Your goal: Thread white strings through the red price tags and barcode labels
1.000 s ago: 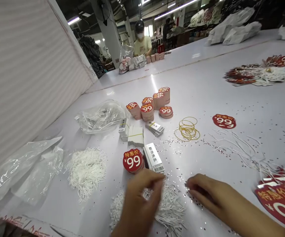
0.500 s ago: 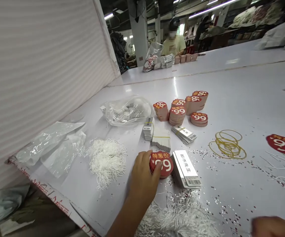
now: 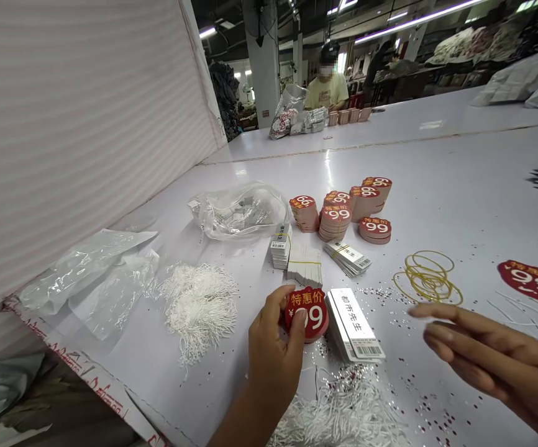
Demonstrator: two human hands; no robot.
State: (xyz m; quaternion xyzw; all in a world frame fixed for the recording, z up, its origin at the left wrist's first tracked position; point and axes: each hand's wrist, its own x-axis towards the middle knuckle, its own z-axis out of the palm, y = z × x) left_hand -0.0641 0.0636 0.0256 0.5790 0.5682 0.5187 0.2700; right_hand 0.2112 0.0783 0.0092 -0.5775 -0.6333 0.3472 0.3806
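Note:
My left hand (image 3: 274, 354) grips a small stack of red round price tags (image 3: 314, 320), its thumb on the top face and its fingers around the left side. Just right of that stack lies a pile of white hang tags (image 3: 353, 320) with barcodes. My right hand (image 3: 497, 363) is over the table at the right, fingers stretched out, with nothing visible in them. Beyond its fingertips sit yellow rubber bands (image 3: 430, 282). A heap of white strings (image 3: 343, 413) lies at the near edge of the view, below the tags.
Farther back stand several stacks of red tags (image 3: 335, 223), banded white tags (image 3: 305, 266) and a clear plastic bag (image 3: 243, 214). Another string heap (image 3: 201, 307) and plastic sheets (image 3: 105, 279) lie at left. A person (image 3: 327, 87) works across the table.
My right hand has come in from the lower right corner, moving up and left with its fingers extended. My left hand stays on the stack of red price tags.

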